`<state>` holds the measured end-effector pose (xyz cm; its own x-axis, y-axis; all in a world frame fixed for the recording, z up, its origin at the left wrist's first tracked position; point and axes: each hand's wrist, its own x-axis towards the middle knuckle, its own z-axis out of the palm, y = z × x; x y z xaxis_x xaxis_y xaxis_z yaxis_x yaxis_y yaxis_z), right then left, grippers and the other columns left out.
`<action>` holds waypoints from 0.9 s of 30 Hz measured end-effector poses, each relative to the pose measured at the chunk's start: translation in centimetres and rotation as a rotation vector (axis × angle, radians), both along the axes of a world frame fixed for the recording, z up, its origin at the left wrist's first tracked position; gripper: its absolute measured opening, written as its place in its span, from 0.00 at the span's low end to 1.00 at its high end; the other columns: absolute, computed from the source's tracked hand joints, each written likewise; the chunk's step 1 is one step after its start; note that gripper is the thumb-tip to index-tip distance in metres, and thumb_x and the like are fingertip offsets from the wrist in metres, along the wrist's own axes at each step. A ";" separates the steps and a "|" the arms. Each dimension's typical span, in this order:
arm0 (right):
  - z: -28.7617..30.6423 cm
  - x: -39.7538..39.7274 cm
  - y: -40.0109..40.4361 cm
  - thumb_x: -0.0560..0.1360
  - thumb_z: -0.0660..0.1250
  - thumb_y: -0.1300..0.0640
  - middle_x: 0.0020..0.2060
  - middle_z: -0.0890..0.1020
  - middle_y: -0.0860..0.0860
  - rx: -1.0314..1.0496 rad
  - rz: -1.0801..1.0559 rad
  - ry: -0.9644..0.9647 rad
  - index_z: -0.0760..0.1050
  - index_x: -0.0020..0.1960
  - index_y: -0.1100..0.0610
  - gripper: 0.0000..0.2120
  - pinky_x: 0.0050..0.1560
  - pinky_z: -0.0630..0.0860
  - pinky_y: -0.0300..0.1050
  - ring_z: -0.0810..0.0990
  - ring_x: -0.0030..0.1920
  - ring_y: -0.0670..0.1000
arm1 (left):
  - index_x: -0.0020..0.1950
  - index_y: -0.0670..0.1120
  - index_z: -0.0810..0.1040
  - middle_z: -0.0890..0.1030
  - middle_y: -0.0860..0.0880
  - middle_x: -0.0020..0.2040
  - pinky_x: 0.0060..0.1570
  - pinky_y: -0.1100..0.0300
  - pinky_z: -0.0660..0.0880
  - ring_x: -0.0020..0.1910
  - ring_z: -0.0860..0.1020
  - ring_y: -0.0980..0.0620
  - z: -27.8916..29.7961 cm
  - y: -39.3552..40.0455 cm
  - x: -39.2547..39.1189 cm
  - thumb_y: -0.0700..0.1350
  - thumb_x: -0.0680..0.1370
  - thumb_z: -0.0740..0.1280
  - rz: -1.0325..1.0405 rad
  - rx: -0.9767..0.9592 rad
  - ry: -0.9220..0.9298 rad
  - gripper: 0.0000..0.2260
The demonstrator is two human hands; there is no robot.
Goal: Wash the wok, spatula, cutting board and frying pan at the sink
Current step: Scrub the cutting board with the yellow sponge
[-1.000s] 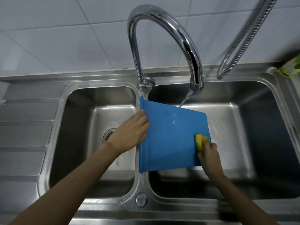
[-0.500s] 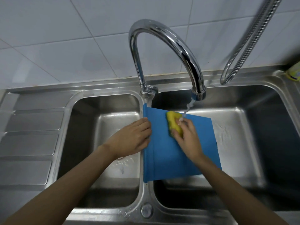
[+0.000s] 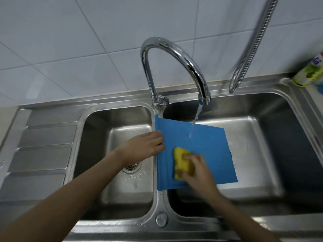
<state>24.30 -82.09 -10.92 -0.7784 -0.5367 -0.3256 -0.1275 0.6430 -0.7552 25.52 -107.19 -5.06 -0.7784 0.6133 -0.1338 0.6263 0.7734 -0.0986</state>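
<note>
- Over the divider between the two basins, my left hand (image 3: 145, 147) clamps the board (image 3: 201, 145) by its left edge, fingers curled over the top face and thumb hidden beneath.
- My right hand (image 3: 197, 170) is closed around the sponge (image 3: 182, 163), pressing it flat on the board's near left part, fingers spread across its top.
- The board lies tilted, its left edge riding on the divider and the rest hanging out over the right basin (image 3: 262, 137).
- Water from the tap (image 3: 174, 55) lands on the board's far half, well clear of the sponge.
- I judge this to be the scrubbing of the cutting board; wok, spatula and frying pan are nowhere in sight, so I cannot say how they stand.
- Next, I think, the sponge has to work out to the right edge and far corners, then the board wants turning over, with my left grip kept firm since the wet plastic will be slippery.
- The left basin (image 3: 122, 137) holds only its drain (image 3: 132, 165) and some droplets.
- At the sink's far right corner stands a green and white bottle (image 3: 309, 74); its label is too blurred to read.
- A metal hose (image 3: 251, 46) hangs along the wall tiles.
</note>
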 end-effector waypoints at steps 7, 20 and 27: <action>-1.0 0.4 4.1 0.71 0.68 0.53 0.63 0.67 0.56 0.350 0.066 0.039 0.66 0.66 0.55 0.25 0.53 0.72 0.49 0.74 0.57 0.60 | 0.47 0.46 0.80 0.80 0.48 0.44 0.59 0.51 0.77 0.49 0.81 0.45 1.9 2.1 2.3 0.37 0.66 0.77 -0.054 -0.086 0.009 0.13; 3.8 -0.9 10.8 0.75 0.67 0.50 0.39 0.76 0.52 0.052 -0.212 -0.491 0.71 0.50 0.59 0.13 0.31 0.69 0.37 0.74 0.35 0.47 | 0.49 0.45 0.76 0.77 0.47 0.45 0.44 0.54 0.77 0.43 0.76 0.48 10.7 10.1 2.8 0.52 0.79 0.63 -0.106 0.027 -0.020 0.11; 6.2 -1.3 12.5 0.64 0.64 0.51 0.28 0.65 0.51 -0.026 -0.440 -0.558 0.66 0.41 0.55 0.11 0.27 0.57 0.39 0.60 0.27 0.49 | 0.55 0.43 0.73 0.74 0.46 0.51 0.53 0.53 0.71 0.47 0.72 0.48 13.6 13.9 1.1 0.57 0.81 0.51 0.014 0.075 -0.085 0.21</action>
<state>22.99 -69.61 -4.70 -0.6457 -0.2235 -0.7301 0.5500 0.5271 -0.6478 26.60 -93.32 8.52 -0.7749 0.6130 -0.1540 0.6187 0.7855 0.0135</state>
